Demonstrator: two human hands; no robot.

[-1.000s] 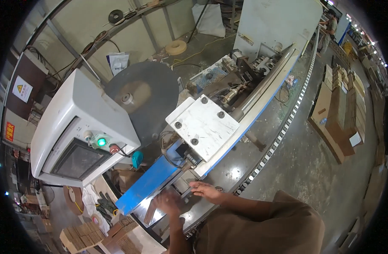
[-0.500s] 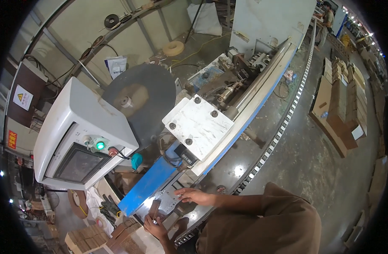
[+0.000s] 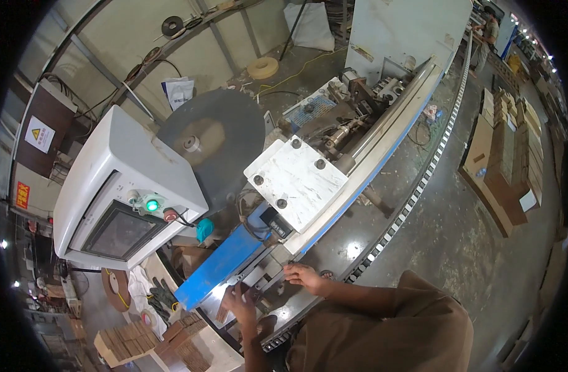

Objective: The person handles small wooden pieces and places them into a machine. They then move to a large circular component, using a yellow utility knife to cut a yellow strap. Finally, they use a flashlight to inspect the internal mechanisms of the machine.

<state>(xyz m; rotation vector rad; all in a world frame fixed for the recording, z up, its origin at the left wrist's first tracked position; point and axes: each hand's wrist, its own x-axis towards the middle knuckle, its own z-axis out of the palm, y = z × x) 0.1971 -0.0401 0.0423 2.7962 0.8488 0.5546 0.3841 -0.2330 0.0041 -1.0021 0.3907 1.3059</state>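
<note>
A: The left hand [image 3: 239, 305] grips a small wood piece [image 3: 224, 312] beneath the blue guard [image 3: 221, 265]?

B: Yes. The right hand [image 3: 302, 274] rests open on the machine bed [image 3: 268, 273]; fingers risk getting pinched at the feed.

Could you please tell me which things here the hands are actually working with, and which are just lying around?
In use:
left hand and right hand at the machine's infeed bed, beside the blue guard.

Lying about:
tape roll, white sack, stacked wood pieces, cardboard stacks.
</note>
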